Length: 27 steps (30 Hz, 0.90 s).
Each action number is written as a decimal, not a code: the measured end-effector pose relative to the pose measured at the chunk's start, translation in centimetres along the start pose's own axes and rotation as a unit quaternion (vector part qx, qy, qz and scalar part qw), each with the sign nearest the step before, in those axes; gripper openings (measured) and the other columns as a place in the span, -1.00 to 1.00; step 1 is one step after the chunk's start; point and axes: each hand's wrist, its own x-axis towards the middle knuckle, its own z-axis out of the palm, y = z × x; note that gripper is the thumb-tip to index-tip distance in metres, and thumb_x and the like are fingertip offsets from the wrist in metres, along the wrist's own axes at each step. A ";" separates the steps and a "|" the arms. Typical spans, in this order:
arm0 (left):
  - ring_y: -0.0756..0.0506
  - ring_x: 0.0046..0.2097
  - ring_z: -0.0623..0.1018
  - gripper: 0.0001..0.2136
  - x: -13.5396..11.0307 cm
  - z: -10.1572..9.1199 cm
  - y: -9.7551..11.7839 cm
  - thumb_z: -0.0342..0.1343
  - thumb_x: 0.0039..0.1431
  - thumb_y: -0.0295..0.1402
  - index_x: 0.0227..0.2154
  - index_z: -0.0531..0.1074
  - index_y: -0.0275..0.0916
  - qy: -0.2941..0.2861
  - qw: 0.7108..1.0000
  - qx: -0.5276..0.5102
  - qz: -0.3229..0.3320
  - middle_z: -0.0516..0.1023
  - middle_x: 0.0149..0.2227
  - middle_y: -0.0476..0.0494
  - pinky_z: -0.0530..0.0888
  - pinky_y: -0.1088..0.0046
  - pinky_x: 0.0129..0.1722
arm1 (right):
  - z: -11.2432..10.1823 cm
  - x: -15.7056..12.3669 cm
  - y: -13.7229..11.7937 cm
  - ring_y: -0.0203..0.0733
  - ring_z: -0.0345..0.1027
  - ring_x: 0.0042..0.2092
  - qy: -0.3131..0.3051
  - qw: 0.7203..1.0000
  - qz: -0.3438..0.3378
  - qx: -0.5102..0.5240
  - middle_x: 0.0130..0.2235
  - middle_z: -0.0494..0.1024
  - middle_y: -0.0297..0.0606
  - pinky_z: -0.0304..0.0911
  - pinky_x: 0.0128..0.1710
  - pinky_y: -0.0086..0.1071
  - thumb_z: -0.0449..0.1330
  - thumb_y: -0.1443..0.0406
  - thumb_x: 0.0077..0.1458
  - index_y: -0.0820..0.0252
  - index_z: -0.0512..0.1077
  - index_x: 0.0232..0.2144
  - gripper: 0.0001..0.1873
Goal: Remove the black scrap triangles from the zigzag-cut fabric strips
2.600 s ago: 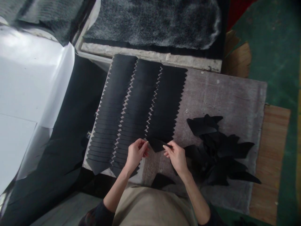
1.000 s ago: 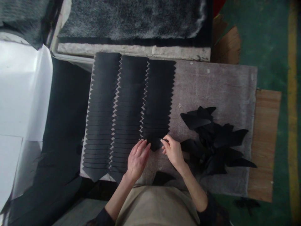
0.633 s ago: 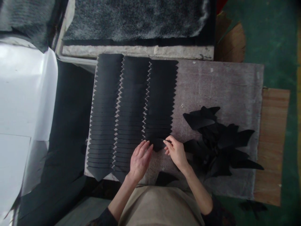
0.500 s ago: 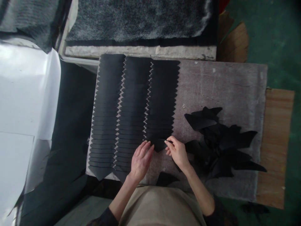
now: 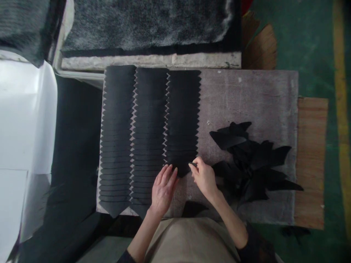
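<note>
Three columns of overlapping black pointed fabric pieces lie on a grey felt-covered board. At the near end of the right column sits the newest black piece. My left hand lies flat with fingers stretched out, fingertips on that piece's left edge. My right hand pinches the piece's right corner between thumb and forefinger. A loose heap of black pieces lies just right of my right hand.
A dark fuzzy mat lies beyond the board. White sheet material and black fabric are at the left. A wooden panel and green floor are at the right. One black scrap lies at the board's near edge.
The piece held up between both hands has been laid down on the right column's near end. My left hand went from pinching to lying flat; the right still pinches the corner.
</note>
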 end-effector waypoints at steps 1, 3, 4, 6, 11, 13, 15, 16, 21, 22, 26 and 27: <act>-0.26 0.22 0.38 -0.54 0.0 0.0 0.1 0.11 0.18 -0.37 0.16 0.27 -0.15 -0.001 1.000 0.003 -0.002 0.44 0.15 -0.30 0.51 0.13 0.12 | -0.1 -0.1 -0.1 -0.40 0.28 -0.64 0.003 1.000 0.004 -0.024 -0.62 0.45 -0.45 0.11 -0.54 -0.49 -0.05 0.11 0.18 0.10 0.31 -0.33 -0.76; -0.27 0.22 0.37 -0.52 0.0 0.1 0.2 0.11 0.18 -0.36 0.17 0.25 -0.11 0.001 1.000 0.008 -0.007 0.42 0.16 -0.30 0.50 0.11 0.11 | -0.3 -0.1 -0.3 -0.39 0.27 -0.64 -0.004 0.999 0.011 -0.046 -0.60 0.48 -0.43 0.10 -0.52 -0.48 -0.06 0.14 0.19 0.10 0.31 -0.34 -0.77; -0.28 0.22 0.37 -0.51 0.0 0.1 0.2 0.12 0.18 -0.36 0.18 0.24 -0.08 0.002 1.000 0.008 -0.008 0.41 0.16 -0.30 0.50 0.09 0.11 | -0.4 0.0 -0.4 -0.39 0.28 -0.65 -0.010 0.999 0.015 -0.046 -0.60 0.49 -0.43 0.10 -0.52 -0.48 -0.06 0.14 0.19 0.10 0.30 -0.35 -0.77; -0.30 0.22 0.37 -0.49 0.0 0.2 0.4 0.12 0.17 -0.35 0.19 0.22 -0.06 0.001 1.000 0.006 -0.009 0.41 0.16 -0.30 0.50 0.07 0.11 | -0.6 0.1 -0.4 -0.39 0.28 -0.65 -0.019 0.999 0.022 -0.041 -0.59 0.51 -0.42 0.10 -0.51 -0.48 -0.05 0.14 0.19 0.10 0.31 -0.37 -0.77; -0.33 0.19 0.38 -0.50 0.2 0.1 0.7 0.12 0.17 -0.33 0.18 0.23 -0.03 0.002 1.000 0.019 -0.011 0.40 0.15 -0.32 0.52 0.03 0.05 | -0.5 0.5 -0.7 -0.38 0.29 -0.64 -0.014 0.997 0.045 -0.056 -0.58 0.53 -0.38 0.11 -0.51 -0.46 -0.02 0.13 0.17 0.11 0.30 -0.37 -0.78; -0.34 0.19 0.38 -0.50 0.3 0.0 0.8 0.12 0.17 -0.33 0.18 0.24 -0.04 0.003 1.000 0.023 -0.010 0.39 0.15 -0.33 0.52 0.04 0.05 | -0.5 0.6 -0.8 -0.37 0.28 -0.65 -0.007 0.997 0.050 -0.063 -0.57 0.53 -0.36 0.12 -0.52 -0.45 0.00 0.13 0.16 0.11 0.30 -0.36 -0.80; -0.33 0.20 0.37 -0.51 0.3 -0.2 0.9 0.12 0.17 -0.33 0.17 0.25 -0.05 -0.001 1.000 0.026 -0.009 0.38 0.15 -0.33 0.51 0.05 0.07 | -0.9 0.5 -0.7 -0.37 0.28 -0.65 0.003 0.997 0.044 -0.064 -0.56 0.52 -0.36 0.13 -0.52 -0.45 0.03 0.15 0.15 0.12 0.29 -0.31 -0.81; -0.33 0.20 0.36 -0.51 0.4 -0.2 0.9 0.12 0.17 -0.32 0.17 0.25 -0.05 -0.004 1.000 0.027 -0.009 0.37 0.15 -0.33 0.50 0.05 0.08 | -1.2 0.3 -0.6 -0.37 0.28 -0.64 0.009 0.998 0.036 -0.059 -0.56 0.52 -0.37 0.14 -0.52 -0.45 0.03 0.15 0.15 0.13 0.30 -0.27 -0.81; -0.33 0.21 0.34 -0.54 0.3 -0.2 1.1 0.11 0.18 -0.31 0.15 0.28 -0.05 -0.006 1.000 0.023 -0.020 0.35 0.15 -0.33 0.49 0.05 0.09 | -4.7 -1.9 1.6 -0.35 0.37 -0.54 0.046 0.998 0.013 0.034 -0.51 0.50 -0.40 0.26 -0.50 -0.47 -0.04 0.08 0.17 0.09 0.31 -0.20 -0.72; -0.34 0.21 0.33 -0.55 0.4 -0.2 1.1 0.11 0.18 -0.31 0.15 0.29 -0.05 -0.005 0.999 0.021 -0.024 0.35 0.15 -0.33 0.48 0.05 0.10 | -5.4 -2.6 2.2 -0.35 0.39 -0.50 0.047 0.998 0.007 0.034 -0.48 0.50 -0.39 0.30 -0.47 -0.46 -0.03 0.07 0.16 0.09 0.33 -0.23 -0.71; -0.33 0.21 0.33 -0.58 0.6 -0.6 1.3 0.10 0.18 -0.32 0.13 0.31 -0.07 -0.008 1.000 0.004 -0.029 0.35 0.14 -0.33 0.48 0.04 0.11 | -5.6 -5.3 4.0 -0.23 0.45 -0.20 0.012 0.989 -0.063 -0.130 -0.25 0.53 -0.31 0.38 -0.23 -0.34 0.16 0.10 0.06 0.03 0.38 -0.25 -0.77; -0.33 0.21 0.33 -0.59 0.7 -0.8 1.3 0.09 0.19 -0.33 0.12 0.32 -0.08 -0.011 1.000 -0.003 -0.028 0.35 0.14 -0.33 0.48 0.04 0.11 | -5.1 -5.9 4.2 -0.17 0.43 -0.15 0.010 0.980 -0.073 -0.186 -0.22 0.51 -0.29 0.38 -0.20 -0.31 0.21 0.10 0.01 0.03 0.38 -0.25 -0.74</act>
